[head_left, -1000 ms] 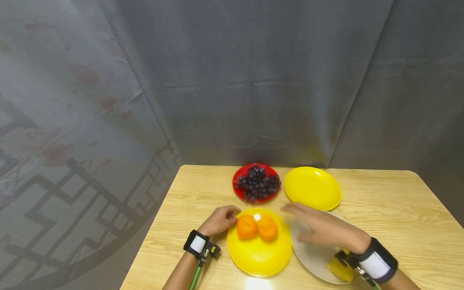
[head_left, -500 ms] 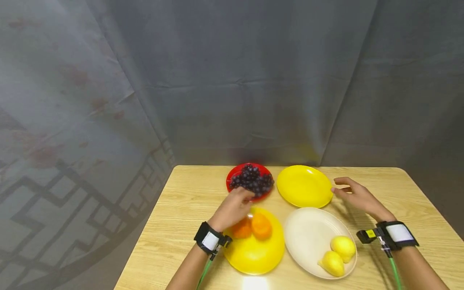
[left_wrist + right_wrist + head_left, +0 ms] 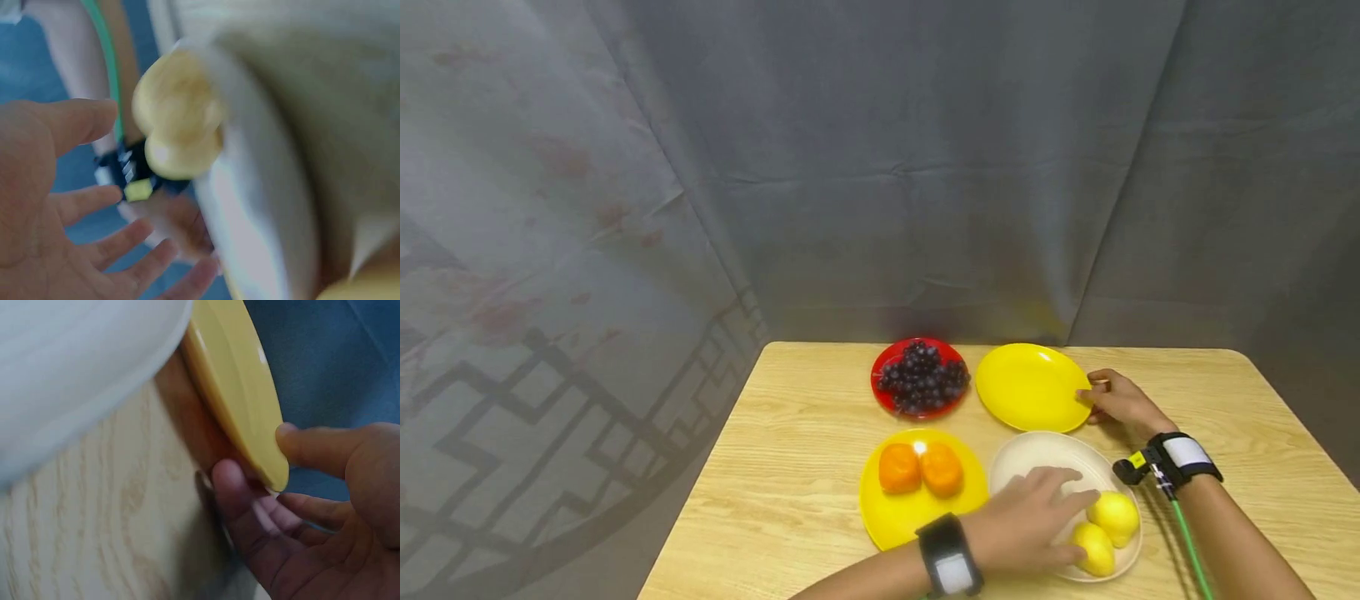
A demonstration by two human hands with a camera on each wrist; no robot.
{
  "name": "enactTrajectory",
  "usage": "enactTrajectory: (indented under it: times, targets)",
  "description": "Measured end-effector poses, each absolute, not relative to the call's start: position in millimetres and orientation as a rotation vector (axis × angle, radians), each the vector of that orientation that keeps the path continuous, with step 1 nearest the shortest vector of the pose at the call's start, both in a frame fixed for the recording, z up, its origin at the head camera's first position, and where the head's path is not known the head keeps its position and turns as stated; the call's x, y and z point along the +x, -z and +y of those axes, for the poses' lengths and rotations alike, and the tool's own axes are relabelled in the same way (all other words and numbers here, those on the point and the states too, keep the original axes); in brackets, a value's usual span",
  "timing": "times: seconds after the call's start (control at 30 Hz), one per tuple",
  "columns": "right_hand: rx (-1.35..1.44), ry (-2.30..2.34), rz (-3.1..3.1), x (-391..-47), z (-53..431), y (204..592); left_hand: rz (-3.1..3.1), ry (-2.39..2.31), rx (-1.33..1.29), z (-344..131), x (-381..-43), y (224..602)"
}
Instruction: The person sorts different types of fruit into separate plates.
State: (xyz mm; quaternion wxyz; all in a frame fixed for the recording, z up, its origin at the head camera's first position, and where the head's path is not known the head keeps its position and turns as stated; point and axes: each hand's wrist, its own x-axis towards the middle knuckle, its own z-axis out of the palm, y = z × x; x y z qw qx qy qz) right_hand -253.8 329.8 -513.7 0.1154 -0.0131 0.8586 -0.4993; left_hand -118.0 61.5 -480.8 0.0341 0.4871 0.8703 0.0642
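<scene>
One wooden table point(image 3: 790, 450) carries four plates. I have the white plate point(image 3: 1037, 450) at the near right, the far yellow plate point(image 3: 1030, 387) just beyond it, the near yellow plate point(image 3: 883, 512) to its left and the smaller red plate point(image 3: 886, 358) at the back. My right hand point(image 3: 1123, 404) pinches the far yellow plate's right edge, thumb above and fingers below; I judge the step in hand to be taking hold of it, and shifting it would call for a level grip. My left hand point(image 3: 1026, 521) hangs over the white plate, fingers spread, gripping nothing. Grapes point(image 3: 922, 379) cover most of the red plate; two oranges point(image 3: 899, 468) sit side by side on the near yellow one. Two lemons point(image 3: 1114, 517) touch each other on the white plate, by my left fingertips; I cannot tell whether there is contact. Picking one up would call for closing thumb and fingers without nudging its neighbour.
</scene>
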Motion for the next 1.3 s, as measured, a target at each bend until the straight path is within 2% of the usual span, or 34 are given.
enactTrajectory:
  times: [0.2,0.6,0.9,1.1,1.3]
  targets:
    - [-0.054,1.516,2.482,-250,331,521,2.607,-0.226,1.501,72,-113,500]
    - [-0.075,1.539,2.515,-249,335,526,2.577,-0.199,1.603,78,-107,508]
    - [-0.058,1.579,2.488,-247,336,531,2.522,-0.432,1.581,70,-111,490]
    - [-0.072,1.616,2.487,-246,335,532,2.574,-0.621,1.479,59,-144,450]
    - [-0.089,1.591,2.491,-247,335,531,2.653,-0.834,1.299,59,-207,429]
